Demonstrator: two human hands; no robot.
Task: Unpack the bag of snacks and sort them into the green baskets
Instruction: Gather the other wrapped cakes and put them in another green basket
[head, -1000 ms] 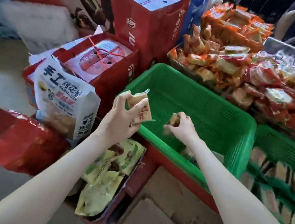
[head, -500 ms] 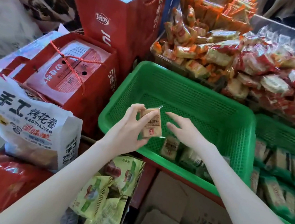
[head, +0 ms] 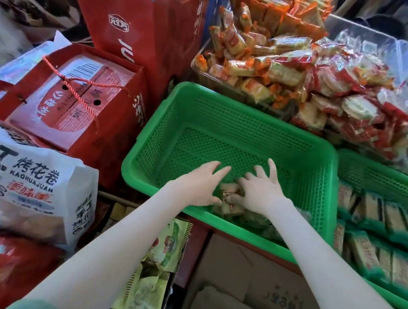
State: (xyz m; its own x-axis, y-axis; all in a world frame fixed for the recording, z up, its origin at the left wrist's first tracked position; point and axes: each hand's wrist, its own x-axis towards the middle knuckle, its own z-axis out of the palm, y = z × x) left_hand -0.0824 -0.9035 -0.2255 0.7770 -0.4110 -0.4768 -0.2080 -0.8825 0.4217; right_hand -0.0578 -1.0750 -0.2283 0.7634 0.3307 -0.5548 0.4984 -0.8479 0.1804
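Observation:
Both my hands reach into the middle green basket (head: 243, 112) near its front wall. My left hand (head: 198, 185) lies palm down with fingers spread over small tan snack packets (head: 228, 199) on the basket floor. My right hand (head: 260, 191) is beside it, fingers spread, touching the same packets. Neither hand grips anything that I can see. A white snack bag with black characters (head: 23, 181) stands to the left. A second green basket (head: 390, 185) on the right holds rows of green-edged packets (head: 379, 244).
Red gift boxes (head: 73, 107) and a tall red bag (head: 144, 15) stand left and behind. Heaps of orange and red wrapped snacks (head: 301, 71) lie behind the baskets. Green-yellow packets (head: 155, 265) and flattened cardboard (head: 255, 305) lie below my arms.
My left hand held a tan packet above the basket; it has gone down into the basket and let go. The right hand has moved down beside it onto the packets.

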